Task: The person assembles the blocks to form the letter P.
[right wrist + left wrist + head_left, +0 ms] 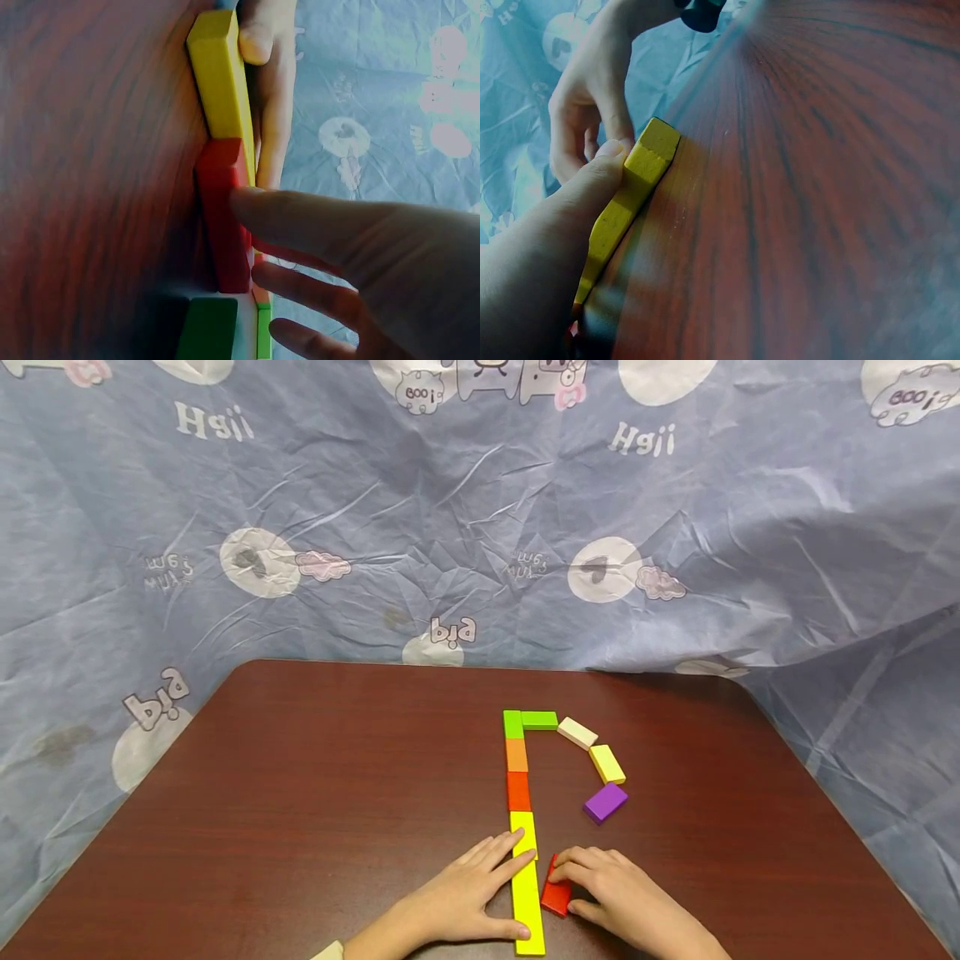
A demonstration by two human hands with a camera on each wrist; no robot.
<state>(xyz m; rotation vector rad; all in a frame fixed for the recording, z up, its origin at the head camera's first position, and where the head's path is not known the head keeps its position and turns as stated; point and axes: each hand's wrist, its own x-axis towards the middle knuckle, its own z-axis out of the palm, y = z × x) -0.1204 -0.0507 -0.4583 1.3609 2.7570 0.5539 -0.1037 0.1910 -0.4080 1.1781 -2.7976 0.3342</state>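
My right hand (618, 889) holds a red block (557, 892) beside the row, with fingers over its far part and the thumb at its near end. In the right wrist view, the thumb lies against the red block (223, 210). My left hand (480, 889) rests on the yellow blocks (527, 893), its fingertips on top and its thumb near the close end. These form the near part of a straight row with a red-orange block (518, 792), an orange block (517, 755) and a green block (513, 724).
From the row's far end, a second green block (540, 721), a cream block (577, 733), a pale yellow block (607, 764) and a purple block (606, 802) curve right and toward me. Everything lies on a dark brown table (337, 777), with a patterned cloth (465, 527) behind it.
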